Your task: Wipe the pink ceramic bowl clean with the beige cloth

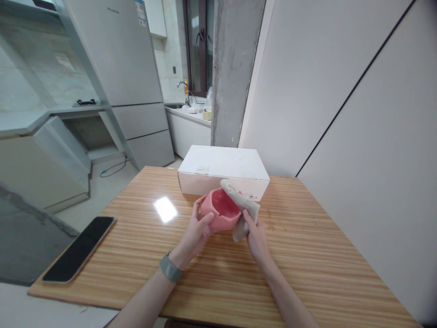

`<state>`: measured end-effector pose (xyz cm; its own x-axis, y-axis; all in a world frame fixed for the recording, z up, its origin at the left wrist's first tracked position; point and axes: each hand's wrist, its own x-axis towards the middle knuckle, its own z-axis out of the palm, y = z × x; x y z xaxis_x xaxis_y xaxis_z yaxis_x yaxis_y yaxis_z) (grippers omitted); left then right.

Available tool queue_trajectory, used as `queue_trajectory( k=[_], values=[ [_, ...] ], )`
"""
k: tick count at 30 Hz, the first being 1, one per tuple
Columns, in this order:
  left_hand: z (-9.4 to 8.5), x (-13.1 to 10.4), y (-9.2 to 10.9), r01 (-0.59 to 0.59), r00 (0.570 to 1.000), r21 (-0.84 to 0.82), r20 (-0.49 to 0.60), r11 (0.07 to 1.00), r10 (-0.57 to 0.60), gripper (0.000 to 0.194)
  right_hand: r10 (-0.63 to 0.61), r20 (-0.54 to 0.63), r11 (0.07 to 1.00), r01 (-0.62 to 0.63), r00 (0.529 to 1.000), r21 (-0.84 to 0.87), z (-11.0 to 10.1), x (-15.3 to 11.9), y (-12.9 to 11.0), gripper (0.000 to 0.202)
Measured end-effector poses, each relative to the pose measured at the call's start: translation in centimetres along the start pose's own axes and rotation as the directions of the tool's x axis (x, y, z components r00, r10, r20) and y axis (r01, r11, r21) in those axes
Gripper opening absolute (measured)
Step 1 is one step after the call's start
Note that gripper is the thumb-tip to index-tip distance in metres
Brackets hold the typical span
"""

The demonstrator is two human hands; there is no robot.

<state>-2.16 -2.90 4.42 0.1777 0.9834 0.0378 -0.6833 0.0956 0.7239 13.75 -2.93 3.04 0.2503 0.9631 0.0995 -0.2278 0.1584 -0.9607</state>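
A pink bowl-like container [221,214] with notches in its rim is held above the table, tilted so that its hollow inside shows. My left hand [200,228] grips it from the left, thumb on the near side and fingers round the far side. In my right hand [254,232] is a folded light grey cloth [244,205], pinched between thumb and fingers. The cloth lies against the container's right rim and hangs down along its right side. A grey band circles my left wrist.
Just behind the hands, a closed white box [223,164] stands on the wooden table [136,255]. A dark phone-like device [80,250] lies at the table's left edge. Beyond are a fridge [112,59] and a sink counter [191,116]; a white wall borders the right.
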Motion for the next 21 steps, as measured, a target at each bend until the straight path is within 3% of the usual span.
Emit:
queue_trajectory(
  k=[4, 9, 15, 21],
  values=[
    [0.06, -0.26, -0.17, 0.087, 0.993, 0.000, 0.079, 0.996, -0.087, 0.092, 0.024, -0.005, 0.999, -0.023, 1.000, 0.042, -0.57, 0.36, 0.26, 0.035],
    [0.16, -0.46, -0.25, 0.143, 0.977, 0.051, 0.154, 0.988, -0.149, 0.085, 0.026, -0.045, 0.998, -0.023, 0.999, 0.062, -1.02, 0.86, 0.47, 0.031],
    [-0.25, -0.70, 0.30, 0.183, 0.960, 0.075, 0.202, 0.980, -0.195, 0.093, 0.048, -0.015, 0.999, -0.048, 0.999, 0.007, -0.95, 0.87, 0.11, 0.033],
    [-0.36, -0.44, 0.26, 0.133, 0.982, 0.093, 0.119, 0.987, -0.144, 0.091, 0.036, -0.018, 0.999, -0.036, 0.999, -0.008, -0.93, 0.98, 0.14, 0.035]
  ],
)
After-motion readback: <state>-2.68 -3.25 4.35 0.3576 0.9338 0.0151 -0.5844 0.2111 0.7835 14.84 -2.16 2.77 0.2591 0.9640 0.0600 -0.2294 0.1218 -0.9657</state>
